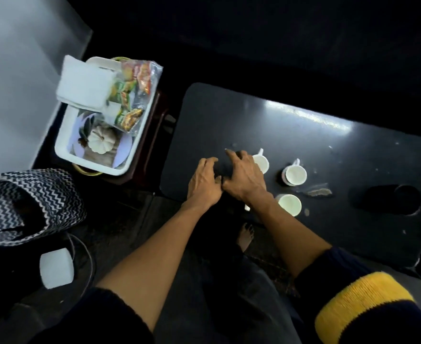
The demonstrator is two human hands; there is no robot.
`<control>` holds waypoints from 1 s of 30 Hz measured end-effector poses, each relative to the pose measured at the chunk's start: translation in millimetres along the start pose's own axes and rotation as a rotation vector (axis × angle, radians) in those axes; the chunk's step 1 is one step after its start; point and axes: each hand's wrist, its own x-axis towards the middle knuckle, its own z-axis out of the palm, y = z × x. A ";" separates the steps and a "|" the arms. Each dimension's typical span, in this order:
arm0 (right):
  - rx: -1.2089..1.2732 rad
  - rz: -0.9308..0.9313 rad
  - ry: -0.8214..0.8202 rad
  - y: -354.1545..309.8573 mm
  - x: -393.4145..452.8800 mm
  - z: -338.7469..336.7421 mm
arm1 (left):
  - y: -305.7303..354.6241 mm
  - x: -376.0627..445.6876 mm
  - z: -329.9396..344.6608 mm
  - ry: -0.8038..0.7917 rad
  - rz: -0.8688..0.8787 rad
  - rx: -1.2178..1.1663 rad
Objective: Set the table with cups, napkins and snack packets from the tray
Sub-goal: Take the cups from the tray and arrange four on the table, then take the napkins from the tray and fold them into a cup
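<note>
I see both hands out over the dark counter [229, 115], side by side and nearly touching at the thumbs. My left hand [204, 180] hangs with its fingers loosely bent and nothing in it. My right hand [245, 176] has its fingers spread and fairly straight, reaching toward the far side, and it holds nothing either; its knuckles cover part of the nearest white cup. Whether either hand actually touches the dark surface under it I cannot tell, since the light is poor there.

Three white cups stand on the counter to the right of my hands. The far-left cup [261, 163] is just beside my right hand, its handle pointing away. The far-right cup [295, 173] stands apart from it, handle also pointing away. The near cup [289, 204] sits close to the counter's front edge, just right of my right forearm.

The white tray [63, 145] rests on a dark side stand left of the counter, well apart from the cups. A stack of white napkins [82, 85] lies across its far end, overhanging the rim. The snack packets [133, 93], in clear and colourful wrap, lie beside the napkins along the tray's right side. A printed picture of a pale pumpkin [99, 141] shows on the tray's bare floor at the near end
</note>
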 end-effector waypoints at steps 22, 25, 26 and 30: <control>-0.207 -0.301 -0.040 -315.0 194.4 82.4 | -213.1 155.4 -256.3 0.426 -0.361 -0.301; -0.267 -0.308 -0.060 -330.8 216.2 94.4 | -230.2 179.4 -276.8 0.474 -0.354 -0.316; -0.284 -0.305 -0.069 -335.1 222.3 98.4 | -235.8 186.4 -283.2 0.498 -0.341 -0.290; -0.336 -0.315 -0.087 -350.5 243.7 109.7 | -252.4 214.1 -303.9 0.591 -0.368 -0.181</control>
